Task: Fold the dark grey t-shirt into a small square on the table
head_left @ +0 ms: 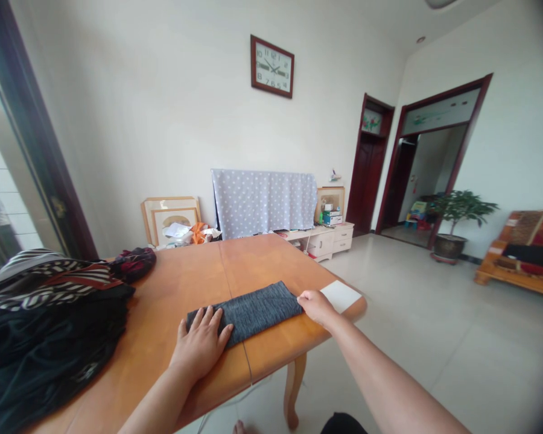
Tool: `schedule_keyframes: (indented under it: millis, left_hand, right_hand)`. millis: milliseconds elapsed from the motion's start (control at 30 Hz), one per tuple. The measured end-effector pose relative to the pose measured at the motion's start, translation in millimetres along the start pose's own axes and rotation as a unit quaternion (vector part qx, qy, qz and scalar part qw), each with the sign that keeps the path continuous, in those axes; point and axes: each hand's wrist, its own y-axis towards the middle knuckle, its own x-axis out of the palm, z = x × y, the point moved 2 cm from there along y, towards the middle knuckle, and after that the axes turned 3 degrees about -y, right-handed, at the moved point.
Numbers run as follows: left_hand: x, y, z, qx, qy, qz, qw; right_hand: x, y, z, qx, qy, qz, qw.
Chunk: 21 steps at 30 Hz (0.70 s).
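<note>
A dark grey-blue heathered garment (260,310), folded into a long flat strip, lies on the wooden table (172,280) near its front edge. My left hand (202,340) rests flat on the strip's left end with the fingers spread. At the right end, my right hand (317,306) pinches the cloth's edge between thumb and fingers. Just beyond the right hand lies a white sheet (341,295) at the table's corner. What the garment is exactly, its folds do not show.
Black clothes (49,349) and a striped garment (58,277) are heaped on the table's left. Behind the table stand a polka-dot cloth cover (265,202) and a white cabinet (341,238). A potted plant (450,246) and a wooden sofa (525,256) are to the right.
</note>
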Motion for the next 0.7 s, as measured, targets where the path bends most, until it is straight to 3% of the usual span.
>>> schedule_keyframes:
  millis: [267, 500, 700]
  left_hand:
    - [1.1, 0.2, -0.5, 0.0, 0.003, 0.002, 1.0]
    - [4.3, 1.1, -3.3, -0.001, -0.004, 0.008, 1.0]
    - [5.2, 1.1, -3.8, -0.003, -0.011, 0.012, 1.0]
  right_hand:
    - [1.3, 9.5, -14.1, -0.012, 0.025, 0.02, 0.999]
    - [6.3, 19.1, -32.4, -0.012, 0.033, -0.001, 0.999]
    - [8.0, 19.2, -33.6, -0.005, 0.054, 0.008, 0.998]
